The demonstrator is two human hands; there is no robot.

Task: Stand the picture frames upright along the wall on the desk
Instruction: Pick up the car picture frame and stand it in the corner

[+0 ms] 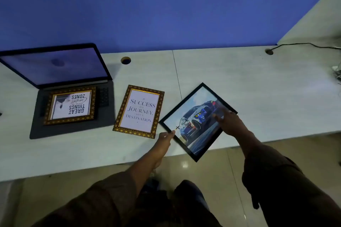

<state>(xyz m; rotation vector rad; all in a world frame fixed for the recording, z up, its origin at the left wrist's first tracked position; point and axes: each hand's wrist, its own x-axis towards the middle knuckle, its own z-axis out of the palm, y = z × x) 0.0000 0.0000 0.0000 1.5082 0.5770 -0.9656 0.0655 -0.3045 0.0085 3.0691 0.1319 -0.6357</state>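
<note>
Three picture frames are in view. A black frame with a car picture (195, 116) is turned diamond-wise over the desk's front edge, one corner hanging past it. My left hand (166, 137) grips its left edge and my right hand (228, 122) holds its right edge, fingers on the glass. A gold-patterned frame reading "Success is a journey" (139, 110) lies flat on the white desk (249, 88) just left of it. A second gold frame reading "Great things" (71, 105) lies upside down on the laptop keyboard. The blue wall (166, 9) runs behind the desk.
An open laptop (55, 72) stands at the left against the wall. Cable holes (125, 60) sit at the desk's back edge, and a black cable (302, 44) runs from the right one. A white side wall rises at right. Tiled floor lies below.
</note>
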